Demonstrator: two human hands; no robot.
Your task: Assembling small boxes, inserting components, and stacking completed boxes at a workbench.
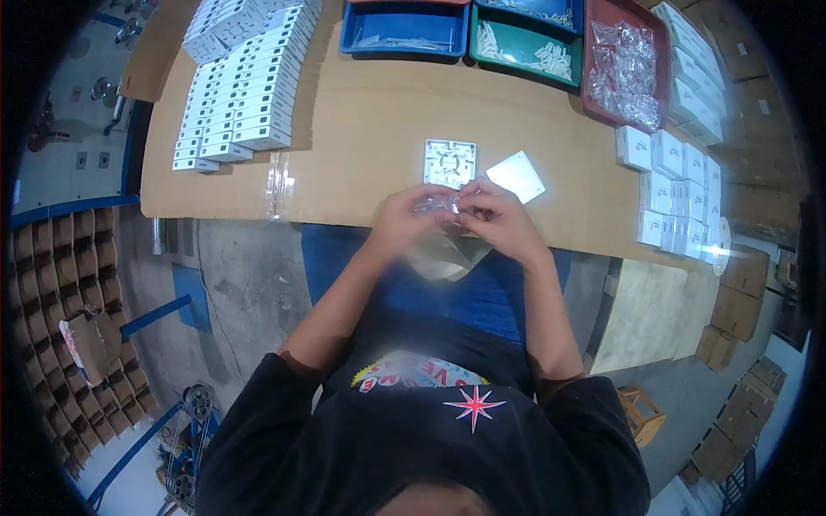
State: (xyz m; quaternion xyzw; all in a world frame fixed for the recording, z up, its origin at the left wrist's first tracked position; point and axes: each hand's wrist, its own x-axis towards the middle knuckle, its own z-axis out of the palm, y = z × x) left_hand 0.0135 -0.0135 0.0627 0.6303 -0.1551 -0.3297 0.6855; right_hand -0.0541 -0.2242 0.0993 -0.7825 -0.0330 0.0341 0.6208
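At the table's near edge, both my hands are closed on a small clear plastic bag (pixel 428 205). My left hand (pixel 401 225) grips its left side, and the fingers of my right hand (pixel 508 225) pinch it at the right. Whatever the bag contains is too small to make out. Just beyond my fingers lies a white square housing (pixel 450 163), its ribbed inner side facing up. Beside it, to the right, a smooth white square cover (pixel 516 177) rests at an angle, close to my right hand. A pale beige sheet-like thing (pixel 445 260) shows below my hands, over my lap.
Stacked small white boxes (pixel 245 95) cover the table's far left; more white boxes (pixel 680 185) stand at the right. Along the back are a blue bin (pixel 404 49), a green bin (pixel 527 67) with white plastic pieces, and a red bin (pixel 623 64) of clear bags.
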